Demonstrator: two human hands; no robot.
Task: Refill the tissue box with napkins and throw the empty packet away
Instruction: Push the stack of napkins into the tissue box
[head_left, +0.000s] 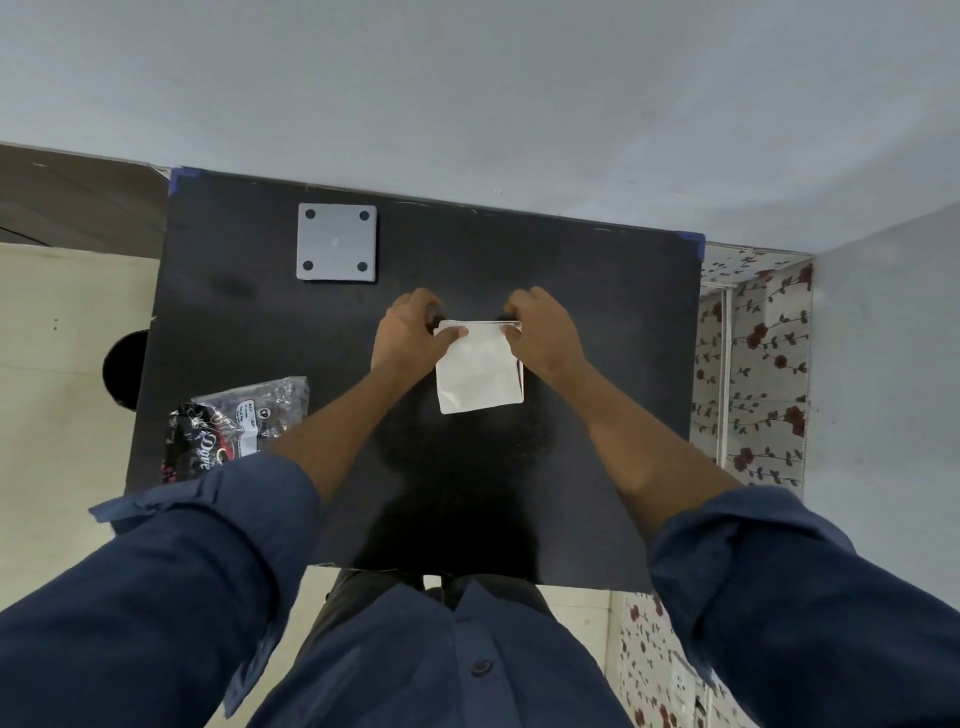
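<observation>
A white stack of napkins (478, 371) is in the middle of the black table (260, 322). My left hand (408, 332) grips its far left corner and my right hand (543, 332) grips its far right corner. The stack's near end droops toward me. Something dark shows behind the stack between my fingers; I cannot tell what it is. A crumpled clear and black plastic packet (234, 421) lies at the table's near left, partly under my left sleeve. A grey square plate (336, 242) with four dark dots, perhaps the tissue box's lid, lies at the far left.
A dark round object (124, 369) sits on the floor just left of the table. A grey wall runs behind the table's far edge. White fabric printed with red roses (753, 374) hangs at the right.
</observation>
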